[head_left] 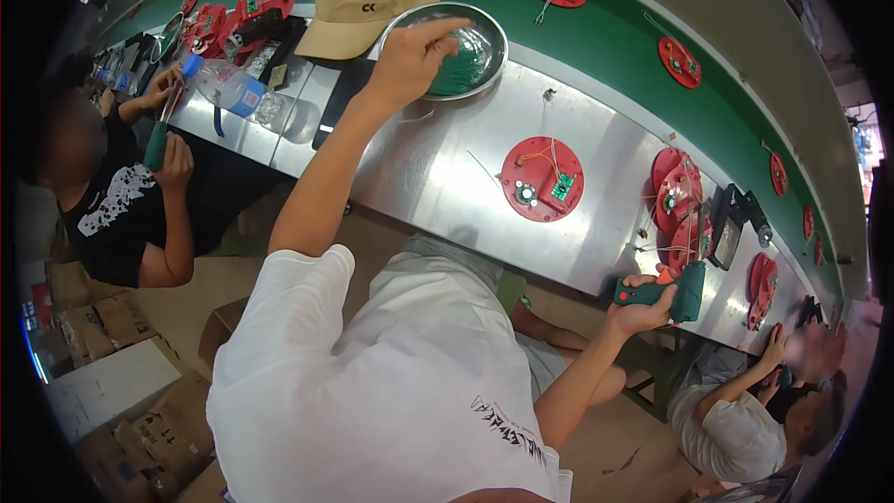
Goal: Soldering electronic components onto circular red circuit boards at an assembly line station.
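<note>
My left hand reaches over a round metal bowl at the back of the bench. Its index finger is stretched out above the bowl, other fingers are bent, and I see nothing held in it. Small shiny pieces, too fine to name, seem to lie inside the bowl. On the right, my right hand is wrapped round the grip of a green cordless screwdriver near the bench's front edge. Between my hands, a red disc with a small green circuit board, a round white part and thin wires lies flat on the metal bench.
A beige cap sits left of the bowl, near a lying plastic bottle. Stacked red discs and a black tray stand right. More discs lie on the green belt. Co-workers sit at both ends.
</note>
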Tool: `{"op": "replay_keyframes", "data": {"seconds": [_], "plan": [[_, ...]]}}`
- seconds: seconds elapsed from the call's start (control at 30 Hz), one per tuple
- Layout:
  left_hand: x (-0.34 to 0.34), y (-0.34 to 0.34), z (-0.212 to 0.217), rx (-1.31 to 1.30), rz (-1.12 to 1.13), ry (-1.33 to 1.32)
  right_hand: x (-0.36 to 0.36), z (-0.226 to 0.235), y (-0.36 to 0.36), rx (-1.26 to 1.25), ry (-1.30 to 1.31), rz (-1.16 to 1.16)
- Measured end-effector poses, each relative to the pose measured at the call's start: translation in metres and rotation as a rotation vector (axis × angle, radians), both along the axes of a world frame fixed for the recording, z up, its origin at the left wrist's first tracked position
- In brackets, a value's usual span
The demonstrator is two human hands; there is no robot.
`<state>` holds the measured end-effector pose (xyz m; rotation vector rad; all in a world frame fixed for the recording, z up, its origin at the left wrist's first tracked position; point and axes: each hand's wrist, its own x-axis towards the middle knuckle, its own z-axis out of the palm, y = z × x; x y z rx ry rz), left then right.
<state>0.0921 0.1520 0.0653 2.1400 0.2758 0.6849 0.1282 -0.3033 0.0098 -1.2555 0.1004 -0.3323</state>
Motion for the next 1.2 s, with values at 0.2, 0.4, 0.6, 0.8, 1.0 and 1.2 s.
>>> {"op": "replay_keyframes", "data": {"seconds": [0.2,0.4,0.6,0.8,1.0,1.2], "plan": [[-0.002,0.004,-0.008,0.141,0.05,0.008,-0.002,0.011,0.007,-0.077,-0.022,0.068],[0.008,0.004,-0.015,0.344,-0.038,0.027,-0.002,0.007,0.002,-0.109,-0.036,0.086],[0.026,-0.008,-0.021,0.514,-0.047,0.163,-0.001,0.001,-0.004,-0.048,-0.059,0.103],[0.035,-0.017,-0.027,0.532,0.05,0.314,-0.004,0.014,0.008,-0.046,-0.062,0.079],[0.039,-0.011,-0.033,0.539,0.062,0.368,-0.002,0.003,-0.002,-0.009,-0.055,0.124],[0.029,-0.013,-0.014,0.542,0.106,-0.318,-0.003,0.007,-0.003,-0.003,-0.03,0.148]]}}
